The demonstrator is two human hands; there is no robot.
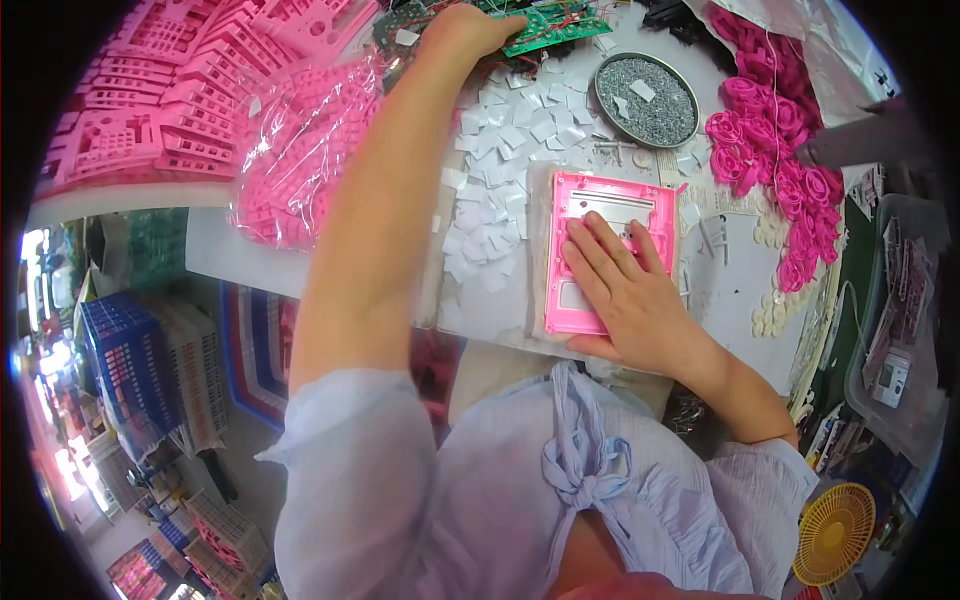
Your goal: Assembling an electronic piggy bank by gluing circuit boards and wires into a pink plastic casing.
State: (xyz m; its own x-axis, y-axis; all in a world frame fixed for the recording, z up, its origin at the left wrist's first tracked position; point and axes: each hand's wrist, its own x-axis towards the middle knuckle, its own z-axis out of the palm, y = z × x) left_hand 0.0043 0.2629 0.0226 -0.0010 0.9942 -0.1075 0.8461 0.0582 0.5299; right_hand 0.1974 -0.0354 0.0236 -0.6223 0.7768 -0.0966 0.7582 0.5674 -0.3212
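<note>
The left hand (465,32), its grip impossible to tell, seems to be picking among far green circuit boards (558,28), calling next for freeing one, while the right hand (632,295) lies spread on the near pink casing (562,277).

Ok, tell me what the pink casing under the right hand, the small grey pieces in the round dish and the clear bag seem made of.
Pink casing: probably hard plastic, smooth and slightly glossy, judging by its crisp moulded edges.
Small grey pieces: likely metal, given their speckled glint.
Clear bag: apparently thin plastic film, see-through with shiny wrinkles.
</note>
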